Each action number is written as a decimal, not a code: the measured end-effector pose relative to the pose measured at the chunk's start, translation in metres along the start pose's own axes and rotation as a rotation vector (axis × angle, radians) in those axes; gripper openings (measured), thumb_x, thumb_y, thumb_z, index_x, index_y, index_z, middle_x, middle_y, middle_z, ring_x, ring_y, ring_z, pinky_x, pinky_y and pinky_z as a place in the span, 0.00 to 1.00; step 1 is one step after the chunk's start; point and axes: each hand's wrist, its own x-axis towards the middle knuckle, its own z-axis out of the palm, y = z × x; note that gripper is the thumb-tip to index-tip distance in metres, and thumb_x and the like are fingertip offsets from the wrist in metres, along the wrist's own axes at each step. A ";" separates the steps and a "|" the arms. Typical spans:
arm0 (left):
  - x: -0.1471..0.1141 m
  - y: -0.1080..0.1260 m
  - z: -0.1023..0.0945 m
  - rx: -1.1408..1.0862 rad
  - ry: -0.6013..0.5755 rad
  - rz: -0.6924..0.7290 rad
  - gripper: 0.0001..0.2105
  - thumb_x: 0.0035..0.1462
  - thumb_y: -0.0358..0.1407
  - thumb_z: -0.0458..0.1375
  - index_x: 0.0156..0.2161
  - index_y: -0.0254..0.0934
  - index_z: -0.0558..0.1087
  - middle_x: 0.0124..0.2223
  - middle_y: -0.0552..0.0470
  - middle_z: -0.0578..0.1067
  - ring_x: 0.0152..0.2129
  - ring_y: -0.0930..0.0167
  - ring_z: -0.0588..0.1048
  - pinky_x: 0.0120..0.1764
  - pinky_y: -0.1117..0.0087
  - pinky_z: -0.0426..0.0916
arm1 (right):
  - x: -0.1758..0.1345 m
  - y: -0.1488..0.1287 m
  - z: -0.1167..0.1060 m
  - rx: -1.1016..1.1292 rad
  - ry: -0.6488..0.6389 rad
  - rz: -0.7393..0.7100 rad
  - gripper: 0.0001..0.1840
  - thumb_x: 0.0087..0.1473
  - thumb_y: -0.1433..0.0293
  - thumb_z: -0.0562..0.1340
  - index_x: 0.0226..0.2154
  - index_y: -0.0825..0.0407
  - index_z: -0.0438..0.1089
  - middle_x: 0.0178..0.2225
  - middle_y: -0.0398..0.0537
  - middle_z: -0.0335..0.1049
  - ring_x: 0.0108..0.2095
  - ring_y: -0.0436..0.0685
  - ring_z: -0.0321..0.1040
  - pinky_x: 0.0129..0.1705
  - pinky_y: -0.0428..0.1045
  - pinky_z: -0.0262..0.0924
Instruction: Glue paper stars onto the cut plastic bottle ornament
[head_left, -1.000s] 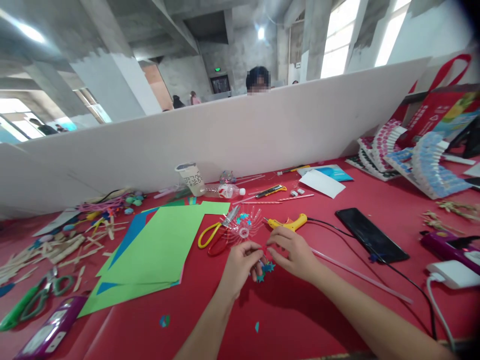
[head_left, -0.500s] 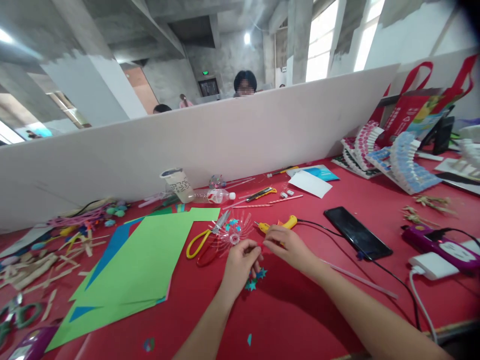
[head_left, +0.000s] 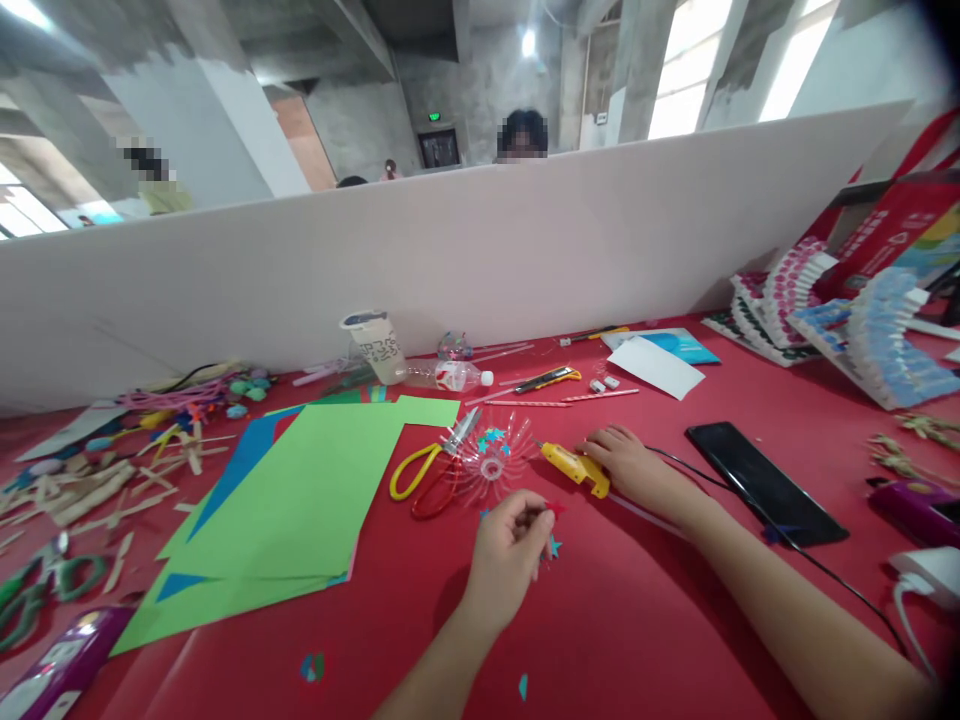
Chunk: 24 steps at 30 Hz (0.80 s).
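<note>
My left hand (head_left: 508, 555) is closed, with a small red star (head_left: 555, 508) pinched between thumb and fingertips. Just under those fingertips, blue stars (head_left: 553, 547) lie on the table, partly hidden. My right hand (head_left: 634, 468) rests palm down at the yellow hot glue gun (head_left: 574, 468), fingers loosely stretched against its back edge and not wrapped round it. Left of the glue gun sits a clear plastic bottle piece cut into spread strips (head_left: 491, 468), with several blue stars on it. Scissors with a yellow and a red handle (head_left: 411, 473) lie beside it, touching the strips.
Green paper sheets (head_left: 292, 490) cover the left middle. Wooden sticks (head_left: 139, 490) and green-handled scissors (head_left: 64, 575) lie farther left. A black phone (head_left: 761, 480) and a cable are at right. A paper cup (head_left: 379, 345), bottle (head_left: 450, 376) and cutter (head_left: 551, 380) line the white partition (head_left: 450, 260).
My right hand has left my left hand's fingertips and moved right to the glue gun. The red star now shows in my left hand. The camera view has shifted slightly.
</note>
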 end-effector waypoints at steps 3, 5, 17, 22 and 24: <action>-0.001 0.008 -0.011 -0.003 0.152 0.079 0.08 0.55 0.39 0.56 0.33 0.36 0.68 0.22 0.58 0.69 0.13 0.81 0.62 0.16 0.80 0.56 | -0.006 -0.005 -0.008 0.102 0.079 0.018 0.16 0.54 0.76 0.56 0.46 0.52 0.64 0.42 0.54 0.66 0.44 0.59 0.62 0.50 0.55 0.53; 0.001 0.012 -0.018 -0.027 0.246 0.097 0.08 0.54 0.40 0.56 0.34 0.36 0.69 0.25 0.56 0.72 0.14 0.81 0.63 0.15 0.80 0.56 | -0.009 -0.015 -0.015 0.210 0.158 0.018 0.15 0.55 0.72 0.57 0.46 0.52 0.63 0.42 0.55 0.65 0.44 0.60 0.61 0.48 0.55 0.56; 0.006 0.008 -0.022 0.011 0.381 0.151 0.07 0.55 0.38 0.57 0.33 0.36 0.68 0.25 0.56 0.73 0.14 0.80 0.63 0.16 0.81 0.59 | -0.019 -0.057 -0.018 0.370 0.221 -0.234 0.11 0.54 0.66 0.61 0.40 0.51 0.65 0.37 0.52 0.69 0.35 0.56 0.66 0.37 0.51 0.61; 0.005 0.003 -0.023 0.150 0.407 0.261 0.05 0.56 0.37 0.56 0.34 0.36 0.69 0.27 0.55 0.73 0.20 0.78 0.67 0.24 0.79 0.64 | -0.018 -0.062 -0.022 0.389 0.229 -0.293 0.11 0.53 0.62 0.62 0.35 0.52 0.66 0.32 0.52 0.69 0.31 0.56 0.66 0.34 0.52 0.61; 0.004 0.003 -0.023 0.126 0.399 0.268 0.05 0.57 0.37 0.56 0.34 0.37 0.69 0.28 0.55 0.73 0.19 0.79 0.66 0.24 0.79 0.64 | -0.019 -0.066 -0.026 0.467 0.259 -0.250 0.10 0.54 0.61 0.60 0.33 0.52 0.65 0.32 0.52 0.69 0.31 0.56 0.67 0.33 0.51 0.63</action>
